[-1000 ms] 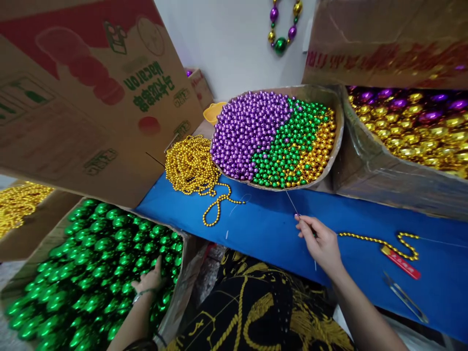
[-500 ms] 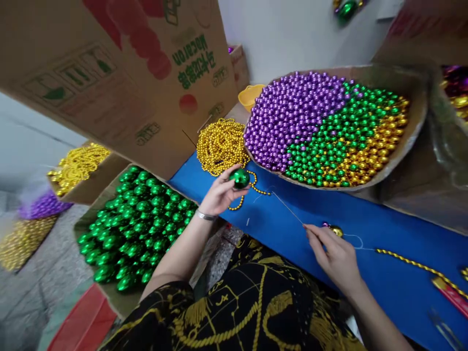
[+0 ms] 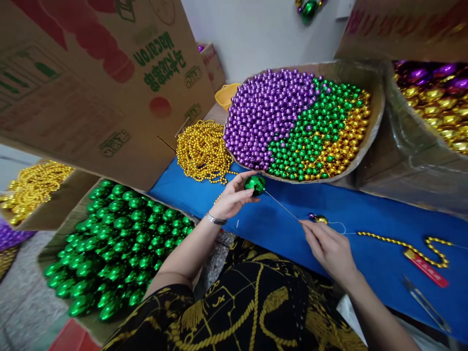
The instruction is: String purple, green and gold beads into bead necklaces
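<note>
At frame centre, the left hand [image 3: 231, 199] pinched a large green bead [image 3: 255, 184] on the needle [image 3: 281, 206] tip; the right hand's [image 3: 329, 246] fingers pinched the needle's rear, steadying it for threading.

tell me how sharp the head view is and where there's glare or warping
Head view: sharp in the middle, the green bead in the left hand and the needle at the right hand read clearly; bright highlights glint off the big green beads; wide-angle bending tilts the cardboard box and softens the corners.
</note>
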Demonstrator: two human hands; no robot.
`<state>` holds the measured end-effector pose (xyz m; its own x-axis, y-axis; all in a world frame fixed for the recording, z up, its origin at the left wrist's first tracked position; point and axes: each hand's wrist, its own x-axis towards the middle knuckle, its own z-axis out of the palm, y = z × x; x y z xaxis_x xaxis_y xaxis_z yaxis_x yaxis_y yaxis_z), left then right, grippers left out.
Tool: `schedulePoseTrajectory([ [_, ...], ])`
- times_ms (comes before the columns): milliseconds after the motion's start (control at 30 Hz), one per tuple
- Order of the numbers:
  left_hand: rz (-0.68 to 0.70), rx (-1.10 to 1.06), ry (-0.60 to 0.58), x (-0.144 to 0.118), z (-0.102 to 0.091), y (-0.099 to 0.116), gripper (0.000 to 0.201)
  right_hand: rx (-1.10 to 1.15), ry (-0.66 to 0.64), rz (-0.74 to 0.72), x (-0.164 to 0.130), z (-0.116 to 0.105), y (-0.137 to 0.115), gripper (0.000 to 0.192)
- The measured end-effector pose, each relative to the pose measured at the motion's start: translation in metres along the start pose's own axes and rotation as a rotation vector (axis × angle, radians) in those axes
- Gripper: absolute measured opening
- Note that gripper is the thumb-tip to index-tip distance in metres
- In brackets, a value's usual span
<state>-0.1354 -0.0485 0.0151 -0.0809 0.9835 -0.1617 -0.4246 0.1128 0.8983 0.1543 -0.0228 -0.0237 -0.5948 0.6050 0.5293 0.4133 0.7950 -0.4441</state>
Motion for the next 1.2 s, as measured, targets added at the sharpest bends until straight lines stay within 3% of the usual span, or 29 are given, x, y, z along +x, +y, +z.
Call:
schedulePoseTrajectory([
  [200, 0.022, 0.102, -0.001, 0.0, -0.001, -0.001, 0.055, -0.033, -0.003, -0.03, -0.002, -0.001, 0.003, 0.022],
  [433, 0.165, 0.346, -0.151, 0.003, 0.017, -0.015, 0.07, -0.053, 0.03, -0.012, 0.002, 0.005, 0.003, 0.019],
  [600, 0.163, 0.31, -0.202, 0.006, 0.034, -0.026, 0.072, 0.118, 0.02, 0.132, -0.003, 0.01, 0.006, 0.016],
  [767, 0.205, 0.349, -0.208, 0.009, 0.038, -0.029, 0.072, 0.063, 0.086, 0.114, -0.01, 0.01, 0.009, 0.018],
  [1000, 0.185, 0.295, -0.277, 0.009, 0.046, -0.027, 0.072, 0.146, 0.065, 0.174, -0.015, 0.009, 0.013, 0.018],
  [1200, 0.302, 0.287, -0.3, 0.007, 0.057, -0.03, 0.072, 0.209, 0.06, 0.247, -0.02, 0.014, 0.015, 0.016],
])
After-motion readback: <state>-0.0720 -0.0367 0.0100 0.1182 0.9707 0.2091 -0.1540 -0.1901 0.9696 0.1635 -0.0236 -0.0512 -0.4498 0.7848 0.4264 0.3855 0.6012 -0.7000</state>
